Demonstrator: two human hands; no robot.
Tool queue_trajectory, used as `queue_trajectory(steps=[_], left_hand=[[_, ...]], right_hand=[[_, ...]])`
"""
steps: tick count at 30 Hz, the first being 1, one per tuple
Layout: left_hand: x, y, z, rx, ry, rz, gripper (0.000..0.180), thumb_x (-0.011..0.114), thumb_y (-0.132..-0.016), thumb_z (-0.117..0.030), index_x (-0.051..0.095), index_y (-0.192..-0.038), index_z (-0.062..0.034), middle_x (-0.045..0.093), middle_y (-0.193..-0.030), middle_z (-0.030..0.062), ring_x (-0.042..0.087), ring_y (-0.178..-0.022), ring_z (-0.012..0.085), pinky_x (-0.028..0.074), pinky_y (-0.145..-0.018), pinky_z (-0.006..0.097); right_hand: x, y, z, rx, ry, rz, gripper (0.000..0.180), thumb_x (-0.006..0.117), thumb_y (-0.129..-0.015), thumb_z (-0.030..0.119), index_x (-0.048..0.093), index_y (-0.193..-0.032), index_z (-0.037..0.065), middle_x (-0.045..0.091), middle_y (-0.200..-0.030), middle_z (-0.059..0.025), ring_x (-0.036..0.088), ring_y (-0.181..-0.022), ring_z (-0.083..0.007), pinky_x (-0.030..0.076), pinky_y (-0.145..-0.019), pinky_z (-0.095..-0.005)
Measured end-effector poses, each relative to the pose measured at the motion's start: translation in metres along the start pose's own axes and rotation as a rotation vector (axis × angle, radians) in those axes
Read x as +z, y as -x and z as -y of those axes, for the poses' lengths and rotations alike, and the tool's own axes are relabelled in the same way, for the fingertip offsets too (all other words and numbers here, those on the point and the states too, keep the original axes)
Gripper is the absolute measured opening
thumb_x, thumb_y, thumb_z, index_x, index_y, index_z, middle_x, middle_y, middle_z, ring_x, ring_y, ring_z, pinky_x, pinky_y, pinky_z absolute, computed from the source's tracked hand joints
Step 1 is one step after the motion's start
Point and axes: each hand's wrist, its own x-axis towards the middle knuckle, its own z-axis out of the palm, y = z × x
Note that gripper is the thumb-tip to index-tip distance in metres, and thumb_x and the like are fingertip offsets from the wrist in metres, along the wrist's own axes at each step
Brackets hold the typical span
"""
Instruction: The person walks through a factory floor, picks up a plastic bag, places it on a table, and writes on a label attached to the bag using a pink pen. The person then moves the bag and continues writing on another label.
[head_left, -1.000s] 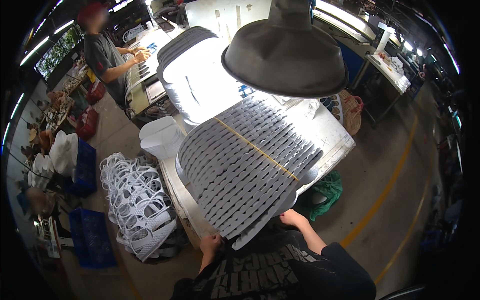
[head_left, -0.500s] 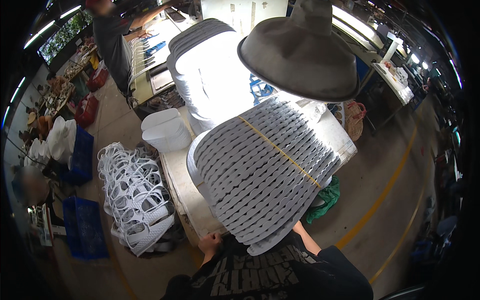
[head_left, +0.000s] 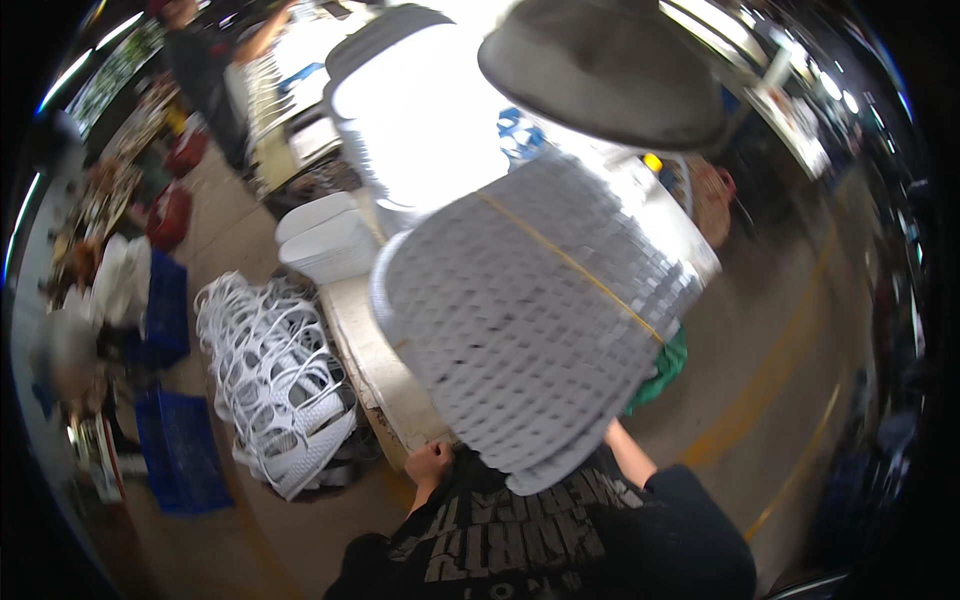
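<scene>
Here my left hand (head_left: 432, 465) grips the lower edge of a big stack of white woven sheets (head_left: 530, 320), tied with a yellow band (head_left: 570, 262), lifted over the worktable (head_left: 375, 365). My right hand is hidden behind the stack; its fingers I cannot tell.

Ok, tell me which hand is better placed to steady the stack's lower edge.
Probably left: the left hand shows at the lower corner of the white woven stack; the right hand is hidden behind it.
</scene>
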Motion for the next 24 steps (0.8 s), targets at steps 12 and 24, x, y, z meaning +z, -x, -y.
queue_trajectory(steps=[12, 24], left_hand=[[-0.069, -0.043, -0.041, -0.147, 0.362, 0.711, 0.042, 0.057, -0.092, -0.033, 0.078, -0.081, 0.0013, 0.069, -0.066, 0.0085, 0.062, -0.056, 0.0225, 0.048, -0.058, 0.036], [-0.058, -0.039, -0.081, 0.125, 0.058, 1.738, 0.031, 0.066, -0.102, -0.033, 0.069, -0.118, -0.0062, 0.066, -0.095, -0.0050, 0.058, -0.087, 0.0044, 0.046, -0.075, 0.023]], right_hand=[[-0.026, 0.028, 0.053, 0.325, -0.273, 0.015, 0.079, 0.057, -0.098, 0.016, 0.011, -0.162, 0.010, 0.067, -0.122, -0.0330, 0.067, -0.112, -0.0453, 0.057, -0.087, -0.0535], [0.274, 0.224, -0.140, 0.752, -0.655, -0.185, 0.041, 0.053, -0.097, 0.031, 0.069, -0.112, -0.003, 0.072, -0.099, -0.0288, 0.071, -0.093, -0.0402, 0.053, -0.080, -0.0513]])
